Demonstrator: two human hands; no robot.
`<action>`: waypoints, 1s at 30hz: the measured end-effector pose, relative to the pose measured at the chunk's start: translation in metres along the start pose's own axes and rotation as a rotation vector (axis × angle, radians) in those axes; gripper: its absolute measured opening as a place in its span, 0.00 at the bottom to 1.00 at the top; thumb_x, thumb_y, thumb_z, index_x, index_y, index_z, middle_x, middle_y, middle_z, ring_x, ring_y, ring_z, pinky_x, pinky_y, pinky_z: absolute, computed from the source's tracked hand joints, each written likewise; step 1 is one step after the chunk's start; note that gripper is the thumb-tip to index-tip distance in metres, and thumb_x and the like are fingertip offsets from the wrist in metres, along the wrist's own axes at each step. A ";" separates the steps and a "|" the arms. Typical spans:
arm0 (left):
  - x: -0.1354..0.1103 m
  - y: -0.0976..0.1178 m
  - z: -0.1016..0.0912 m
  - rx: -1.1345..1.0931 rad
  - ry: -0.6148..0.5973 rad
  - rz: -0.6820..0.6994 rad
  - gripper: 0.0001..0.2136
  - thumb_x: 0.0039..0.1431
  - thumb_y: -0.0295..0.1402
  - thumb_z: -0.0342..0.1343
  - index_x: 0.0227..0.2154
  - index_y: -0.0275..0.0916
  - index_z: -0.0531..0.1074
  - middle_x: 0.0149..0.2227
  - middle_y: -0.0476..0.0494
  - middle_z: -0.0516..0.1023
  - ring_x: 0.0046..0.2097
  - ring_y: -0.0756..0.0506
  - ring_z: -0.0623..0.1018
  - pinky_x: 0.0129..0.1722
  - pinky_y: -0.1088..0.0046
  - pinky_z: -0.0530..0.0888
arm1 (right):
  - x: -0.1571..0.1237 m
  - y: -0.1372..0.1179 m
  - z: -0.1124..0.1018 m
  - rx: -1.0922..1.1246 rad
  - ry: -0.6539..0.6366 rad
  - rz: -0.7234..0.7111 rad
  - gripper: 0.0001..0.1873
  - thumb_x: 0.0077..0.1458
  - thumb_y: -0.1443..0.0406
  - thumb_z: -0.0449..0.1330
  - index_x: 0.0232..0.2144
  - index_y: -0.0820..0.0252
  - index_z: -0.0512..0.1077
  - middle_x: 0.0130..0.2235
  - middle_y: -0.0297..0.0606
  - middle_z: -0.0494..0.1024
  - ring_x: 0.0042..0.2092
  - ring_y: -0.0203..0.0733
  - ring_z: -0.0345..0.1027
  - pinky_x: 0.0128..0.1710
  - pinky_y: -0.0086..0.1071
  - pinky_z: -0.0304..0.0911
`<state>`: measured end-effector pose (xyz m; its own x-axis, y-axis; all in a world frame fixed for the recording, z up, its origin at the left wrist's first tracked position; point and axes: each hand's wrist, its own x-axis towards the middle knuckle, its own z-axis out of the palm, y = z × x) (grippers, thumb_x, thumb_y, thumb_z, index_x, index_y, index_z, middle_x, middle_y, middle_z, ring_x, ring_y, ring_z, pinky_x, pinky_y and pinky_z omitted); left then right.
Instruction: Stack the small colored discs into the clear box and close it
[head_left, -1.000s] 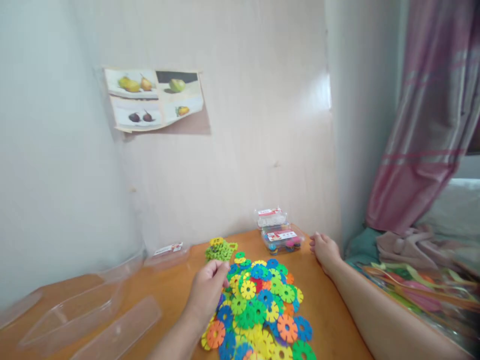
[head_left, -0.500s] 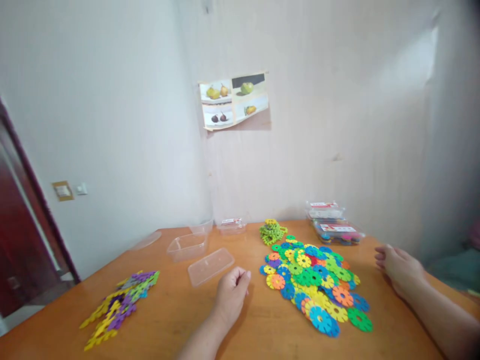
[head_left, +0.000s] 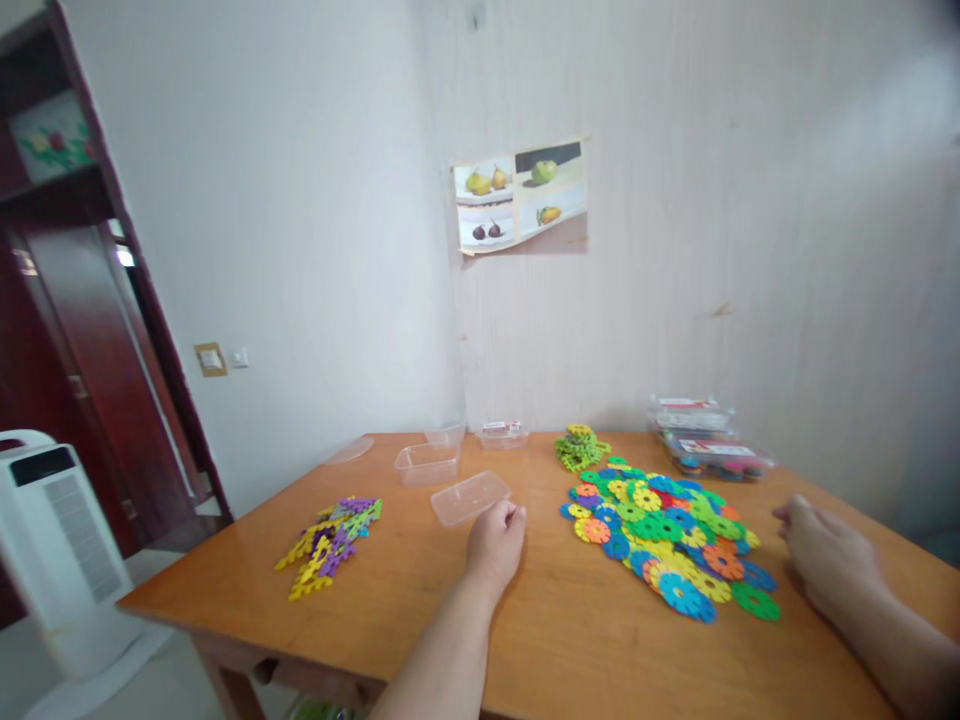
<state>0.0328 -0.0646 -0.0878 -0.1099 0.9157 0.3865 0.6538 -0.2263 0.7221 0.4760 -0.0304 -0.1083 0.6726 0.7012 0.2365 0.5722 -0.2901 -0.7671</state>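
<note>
My left hand [head_left: 497,545] is curled into a fist on the orange-brown table, at the near corner of a clear plastic lid [head_left: 469,500]. Nothing shows in it. To its right spreads a pile of colourful notched plastic discs [head_left: 660,535], in blue, green, yellow and orange. Beyond that pile my right hand [head_left: 821,545] rests at the table's right side, its fingers loosely curled in, apart from the discs; no object is visible in it. Farther left lies a smaller group of yellow, purple and green interlocking pieces [head_left: 330,545].
A clear open container [head_left: 427,465] stands behind the lid. At the back are a cluster of green pieces [head_left: 580,449], a small clear box [head_left: 502,434] and stacked packed boxes [head_left: 709,440]. A white tower appliance [head_left: 71,550] stands on the floor left of the table [head_left: 420,590].
My view has turned left, so the scene sits farther right and the white appliance and more of the doorway show. Both hands keep nearly the same places on the table.
</note>
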 end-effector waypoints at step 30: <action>0.008 -0.010 0.002 0.025 -0.016 0.018 0.15 0.61 0.41 0.47 0.22 0.40 0.66 0.21 0.51 0.72 0.28 0.50 0.70 0.28 0.76 0.58 | -0.014 -0.011 0.003 0.229 -0.018 -0.063 0.28 0.53 0.46 0.46 0.29 0.61 0.75 0.30 0.44 0.78 0.34 0.49 0.69 0.35 0.37 0.60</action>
<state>0.0267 -0.0543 -0.0933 -0.0861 0.9168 0.3898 0.6738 -0.2347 0.7006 0.4586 -0.0347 -0.1049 0.6292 0.7254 0.2790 0.4900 -0.0916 -0.8669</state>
